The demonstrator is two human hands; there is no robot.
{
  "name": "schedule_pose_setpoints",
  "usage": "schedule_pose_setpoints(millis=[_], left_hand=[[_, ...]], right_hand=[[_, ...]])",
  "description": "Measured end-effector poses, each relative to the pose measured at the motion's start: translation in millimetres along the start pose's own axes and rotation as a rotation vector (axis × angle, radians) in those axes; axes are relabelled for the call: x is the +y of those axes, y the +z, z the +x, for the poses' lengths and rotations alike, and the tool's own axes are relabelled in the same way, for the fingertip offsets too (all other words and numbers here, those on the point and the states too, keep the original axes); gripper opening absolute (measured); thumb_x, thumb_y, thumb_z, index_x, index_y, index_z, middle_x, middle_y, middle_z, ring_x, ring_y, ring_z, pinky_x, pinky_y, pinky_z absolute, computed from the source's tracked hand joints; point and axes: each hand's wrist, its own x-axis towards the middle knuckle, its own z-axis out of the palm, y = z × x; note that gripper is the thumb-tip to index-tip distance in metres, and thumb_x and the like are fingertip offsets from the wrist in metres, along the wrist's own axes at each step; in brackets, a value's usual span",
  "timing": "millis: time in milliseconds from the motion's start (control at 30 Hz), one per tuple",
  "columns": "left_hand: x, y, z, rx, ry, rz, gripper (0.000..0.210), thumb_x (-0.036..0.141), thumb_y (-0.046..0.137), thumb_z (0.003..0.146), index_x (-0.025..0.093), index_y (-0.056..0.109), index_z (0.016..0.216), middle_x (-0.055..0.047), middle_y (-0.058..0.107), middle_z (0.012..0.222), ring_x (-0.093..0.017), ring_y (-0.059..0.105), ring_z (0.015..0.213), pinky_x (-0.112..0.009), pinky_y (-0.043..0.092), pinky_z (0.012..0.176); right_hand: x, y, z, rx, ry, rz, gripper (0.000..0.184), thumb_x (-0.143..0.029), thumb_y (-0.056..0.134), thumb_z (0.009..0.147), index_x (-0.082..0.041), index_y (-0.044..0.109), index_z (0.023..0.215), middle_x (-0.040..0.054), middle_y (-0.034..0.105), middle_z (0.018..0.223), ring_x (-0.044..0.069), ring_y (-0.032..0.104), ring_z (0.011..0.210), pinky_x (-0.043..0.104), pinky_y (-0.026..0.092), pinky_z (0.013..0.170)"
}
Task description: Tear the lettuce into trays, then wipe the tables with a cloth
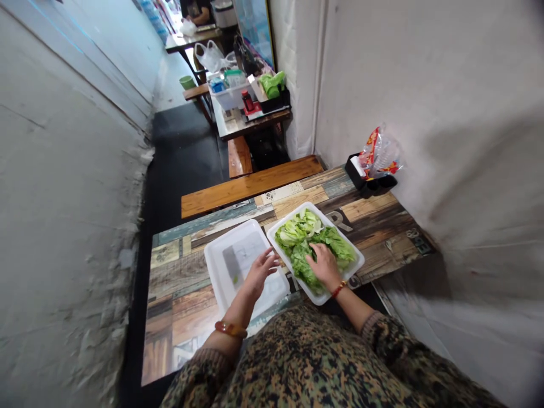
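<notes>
Two white plastic trays lie side by side on the wood-patterned table. The right one (359, 262) is filled with green lettuce leaves (297, 228). My right hand (325, 265) rests on the leaves near the tray's middle, thumb and fingers apart; its fingertips are partly lost among the lettuce. My left hand (262, 272) hovers over the right side of the left tray (217, 266), open, its fingers stretched toward the lettuce tray and holding nothing. That left tray holds only a small green leaf scrap (235, 279) where its floor shows.
A black holder (361, 178) with a clear and red plastic packet stands by the wall at the table's back right. Beyond the table runs a wooden bench (250, 186). Farther off, another table carries a white bin (232, 96). A person (198, 14) sits at the far end.
</notes>
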Motion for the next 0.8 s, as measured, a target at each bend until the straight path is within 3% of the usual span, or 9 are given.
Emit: schedule_pose_setpoints(millis=[167, 300, 433, 533, 700, 800], left_hand=[[2.9, 35.1, 39.3, -0.116, 0.192, 0.53, 0.045, 0.027, 0.054, 0.085, 0.014, 0.054, 0.129, -0.009, 0.067, 0.096, -0.014, 0.063, 0.072, -0.026, 0.049, 0.065], [1.0, 61.2, 68.4, -0.167, 0.355, 0.84, 0.05, 0.014, 0.063, 0.074, 0.017, 0.06, 0.124, -0.002, 0.064, 0.082, -0.012, 0.055, 0.062, -0.028, 0.048, 0.067], [8.1, 79.3, 81.6, -0.229, 0.45, 0.957, 0.026, 0.008, 0.065, 0.07, 0.019, 0.074, 0.092, -0.003, 0.06, 0.08, -0.015, 0.055, 0.072, -0.031, 0.045, 0.077], [16.3, 87.0, 80.6, -0.258, 0.49, 1.005, 0.011, 0.012, 0.063, 0.075, 0.018, 0.071, 0.071, -0.003, 0.057, 0.075, -0.018, 0.054, 0.075, -0.032, 0.043, 0.078], [20.7, 92.8, 73.6, -0.259, 0.493, 0.966, 0.004, 0.017, 0.067, 0.073, 0.02, 0.069, 0.072, -0.002, 0.06, 0.075, -0.018, 0.055, 0.079, -0.03, 0.04, 0.08], [13.5, 92.7, 75.9, -0.219, 0.439, 0.877, 0.01, 0.019, 0.069, 0.071, 0.02, 0.064, 0.062, -0.001, 0.06, 0.067, -0.017, 0.056, 0.074, -0.028, 0.04, 0.074]], right_hand=[[-3.5, 8.7, 7.8, 0.101, 0.073, 0.091, 0.023, -0.03, 0.051, 0.092, -0.02, 0.071, 0.1, 0.0096, 0.064, 0.1, 0.021, 0.06, 0.094, 0.033, 0.047, 0.09], [-0.1, 7.2, 10.5, 0.169, 0.064, 0.177, 0.022, -0.028, 0.051, 0.093, -0.02, 0.072, 0.096, 0.0071, 0.065, 0.096, 0.019, 0.06, 0.091, 0.03, 0.046, 0.087], [-6.0, -0.4, 8.6, 0.14, 0.077, 0.123, 0.02, -0.027, 0.051, 0.094, -0.022, 0.07, 0.098, 0.0048, 0.066, 0.098, 0.017, 0.058, 0.09, 0.029, 0.044, 0.084], [-13.4, -9.6, 8.6, 0.103, 0.099, 0.004, 0.018, -0.031, 0.055, 0.092, -0.025, 0.068, 0.103, 0.0041, 0.065, 0.103, 0.019, 0.056, 0.095, 0.031, 0.041, 0.083], [-18.3, -18.5, 12.6, 0.029, 0.072, -0.115, 0.023, -0.037, 0.051, 0.094, -0.025, 0.065, 0.107, 0.0053, 0.063, 0.105, 0.021, 0.052, 0.094, 0.033, 0.037, 0.078], [-15.7, -15.0, 14.6, 0.019, 0.037, -0.144, 0.028, -0.038, 0.043, 0.098, -0.024, 0.067, 0.1, 0.0056, 0.063, 0.103, 0.02, 0.051, 0.093, 0.033, 0.036, 0.077]])
